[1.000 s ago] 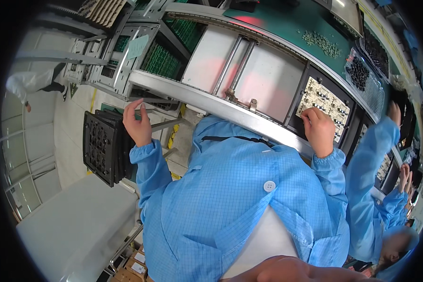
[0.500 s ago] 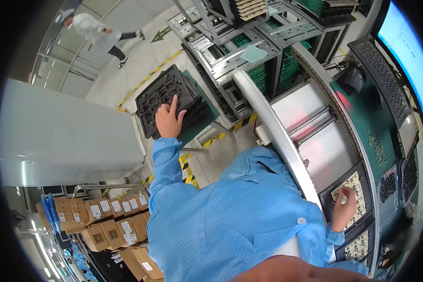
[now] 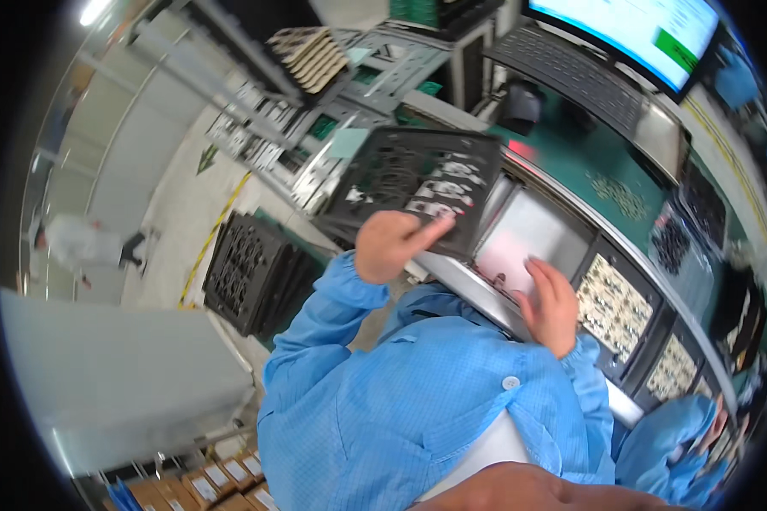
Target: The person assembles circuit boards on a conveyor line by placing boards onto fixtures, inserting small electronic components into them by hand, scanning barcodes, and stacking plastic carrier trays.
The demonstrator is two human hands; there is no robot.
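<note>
The black tray [image 3: 400,175] lies just ahead of the person's left hand [image 3: 388,247], tilted above the left end of the conveyor [image 3: 541,221]. Its near edge meets that hand, while the rest reaches away from the body. Whether its underside touches the metal rail [image 3: 464,285] cannot be told.

The tray is cut with many openings; pale patches show in its right part, and blur hides whether these are parts or light coming through. To the left, well apart from the hand, a stack of similar black trays [image 3: 251,277] stands beside the walkway. On the conveyor, just right of the right hand [image 3: 550,307], a dark frame [image 3: 629,372] carries a pale circuit board [image 3: 614,307] dotted with small dark parts; a second board [image 3: 671,366] sits in the next frame along. Beyond the far rail, a clear plastic bag [image 3: 694,226] holds black pieces [image 3: 669,243], near a loose heap of small pale parts [image 3: 618,196] on the green mat [image 3: 562,157].

The left hand is closed on the tray's near edge, its index finger stretched out along it; the fingers underneath are hidden. The right hand hovers over the conveyor's near side, thumb spread away from loosely extended fingers, holding nothing.
</note>
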